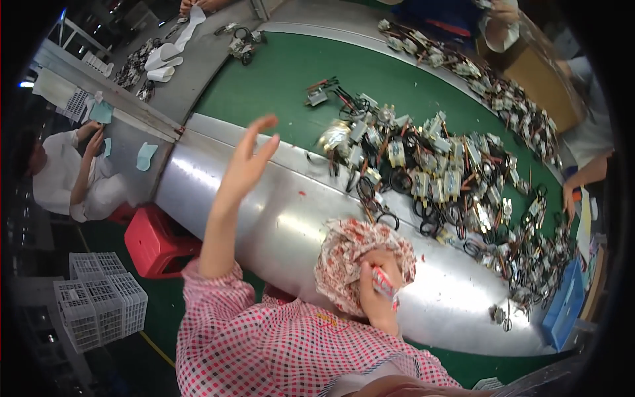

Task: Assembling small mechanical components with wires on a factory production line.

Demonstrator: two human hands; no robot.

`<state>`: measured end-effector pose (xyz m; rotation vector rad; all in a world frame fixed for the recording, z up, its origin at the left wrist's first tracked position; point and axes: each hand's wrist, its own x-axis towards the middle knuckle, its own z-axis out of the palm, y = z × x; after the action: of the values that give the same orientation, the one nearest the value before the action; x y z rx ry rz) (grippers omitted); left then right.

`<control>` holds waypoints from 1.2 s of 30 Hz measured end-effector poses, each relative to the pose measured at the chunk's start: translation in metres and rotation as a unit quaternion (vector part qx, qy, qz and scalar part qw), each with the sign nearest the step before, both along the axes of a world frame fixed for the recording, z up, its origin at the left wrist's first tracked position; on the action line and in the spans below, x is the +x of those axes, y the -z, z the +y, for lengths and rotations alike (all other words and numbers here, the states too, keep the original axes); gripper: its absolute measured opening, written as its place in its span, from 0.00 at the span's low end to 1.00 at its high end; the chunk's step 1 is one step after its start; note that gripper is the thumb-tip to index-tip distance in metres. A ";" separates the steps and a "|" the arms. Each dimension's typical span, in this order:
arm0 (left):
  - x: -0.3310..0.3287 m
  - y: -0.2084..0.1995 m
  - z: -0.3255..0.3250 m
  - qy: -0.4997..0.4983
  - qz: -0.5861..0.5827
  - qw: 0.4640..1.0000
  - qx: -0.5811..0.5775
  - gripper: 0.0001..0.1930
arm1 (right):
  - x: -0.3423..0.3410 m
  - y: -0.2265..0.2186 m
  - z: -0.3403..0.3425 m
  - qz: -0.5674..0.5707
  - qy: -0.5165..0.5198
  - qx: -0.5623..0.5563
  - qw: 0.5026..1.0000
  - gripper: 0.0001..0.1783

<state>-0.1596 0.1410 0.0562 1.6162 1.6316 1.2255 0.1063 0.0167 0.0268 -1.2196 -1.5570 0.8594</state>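
Floral cloth (pixel 340 268), bunched up, over the near metal rim (pixel 278 228) of the desk (pixel 251 83). Right hand (pixel 374 301) in front of the cloth, closed round a red-white item (pixel 383 283); kind unclear, and cannot tell whether the fingers also pinch fabric. Left hand (pixel 246 169) up and left of the cloth, fingers apart, nothing in it.

Stage, by judgement: mid-handling. Cloth not laid flat, red-white item not set down. Parts pile (pixel 423 155) beyond the cloth lies jumbled, no part in either hand.

Around: pile's loose cables (pixel 388 220) come right up by the cloth's far side, contact uncertain; the main clutter there. Far right of the cloth, blue tray (pixel 562 304). Left of it, red stool (pixel 155 241), then white crates (pixel 99 301); seated co-worker (pixel 56 175) farther off.
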 end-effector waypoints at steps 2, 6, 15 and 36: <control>-0.040 0.004 0.061 -0.059 0.168 0.979 0.104 0.18 | -0.001 0.000 0.002 -0.010 -0.009 -0.010 1.000 0.03; -0.148 0.022 0.202 -0.255 0.316 0.903 0.139 0.20 | 0.006 -0.011 0.007 -0.031 -0.024 -0.065 0.997 0.02; -0.188 0.047 0.280 -0.310 0.305 0.886 0.160 0.18 | 0.028 0.006 0.018 0.019 -0.082 -0.219 0.972 0.01; 0.030 -0.024 -0.001 0.211 -0.691 0.688 0.063 0.16 | 0.051 -0.057 -0.028 0.407 0.199 0.096 0.886 0.13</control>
<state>-0.1294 0.1398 0.0801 0.5487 0.1732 1.6025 0.1575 -0.0108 0.0834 -0.8171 -0.6568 0.7713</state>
